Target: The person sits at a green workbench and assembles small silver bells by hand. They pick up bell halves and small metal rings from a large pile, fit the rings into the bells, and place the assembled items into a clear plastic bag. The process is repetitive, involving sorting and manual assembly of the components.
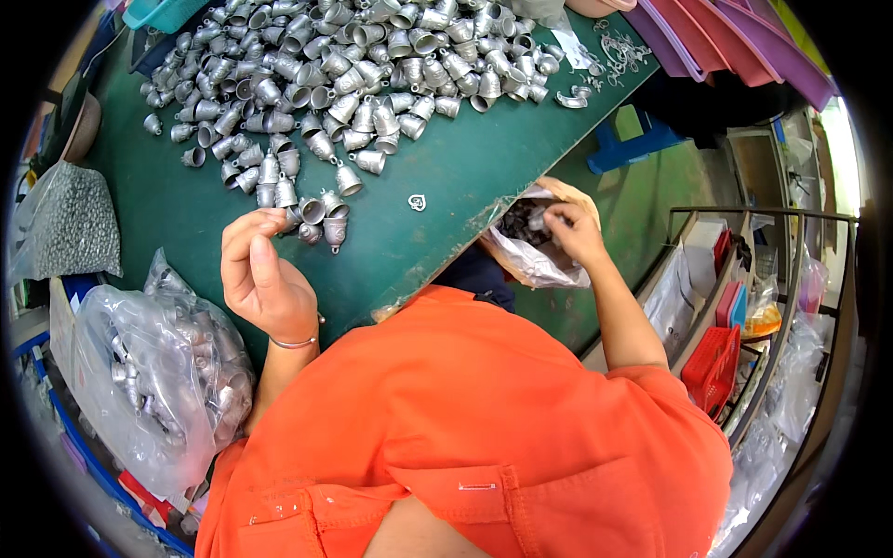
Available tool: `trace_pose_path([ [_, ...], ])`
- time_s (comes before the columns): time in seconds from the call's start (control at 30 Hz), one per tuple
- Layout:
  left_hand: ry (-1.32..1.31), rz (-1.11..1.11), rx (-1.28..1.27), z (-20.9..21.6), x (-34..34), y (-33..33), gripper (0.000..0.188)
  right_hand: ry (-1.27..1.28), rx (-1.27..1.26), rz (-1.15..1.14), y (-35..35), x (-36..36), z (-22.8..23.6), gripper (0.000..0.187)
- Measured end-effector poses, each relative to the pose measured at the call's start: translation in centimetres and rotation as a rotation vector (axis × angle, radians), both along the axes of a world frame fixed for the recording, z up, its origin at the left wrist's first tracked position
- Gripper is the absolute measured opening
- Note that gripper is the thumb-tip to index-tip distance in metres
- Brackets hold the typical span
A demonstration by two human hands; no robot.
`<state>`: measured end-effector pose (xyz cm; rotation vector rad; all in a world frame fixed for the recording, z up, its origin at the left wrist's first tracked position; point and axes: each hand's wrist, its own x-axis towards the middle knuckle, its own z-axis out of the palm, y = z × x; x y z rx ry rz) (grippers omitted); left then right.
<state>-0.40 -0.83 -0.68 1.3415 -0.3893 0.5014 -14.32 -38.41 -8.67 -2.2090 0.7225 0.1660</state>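
Beside the near edge of a heap of small grey metal bells, my left hand has its palm turned up. Its fingers are bent and pressed together, their tips next to the nearest bells, and no object shows in it. Past the table's right edge, my right hand reaches into the mouth of a pale bag that hangs open there. Dark and grey pieces lie inside the bag. Its fingers are curled, and what they pinch is hidden. A small heart-shaped metal piece lies alone on the green tabletop.
A clear plastic bag of metal parts stands left of my left arm, with a bag of silvery beads behind it. Small metal hooks lie at the far right corner. A blue stool and a rack with a red basket stand right.
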Motion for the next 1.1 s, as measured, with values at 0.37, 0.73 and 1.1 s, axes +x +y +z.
trace_pose_path([
  [0.37, 0.222, 0.157, -0.26, 0.3, 0.2, 0.0, 0.014, -0.845, -0.08, 0.595, 15.8, 11.2, 9.7, 0.015],
  [0.73, 0.345, 0.118, -0.286, 1.0, -0.5, -0.1, 0.013, -0.729, -0.208, 0.997, 21.0, 14.5, 9.2, 0.02],
  [1.1, 0.24, 0.079, -0.057, 0.3, -0.4, 0.1, 0.017, -0.769, 0.304, 0.659, 20.4, 14.3, 8.9, 0.026],
])
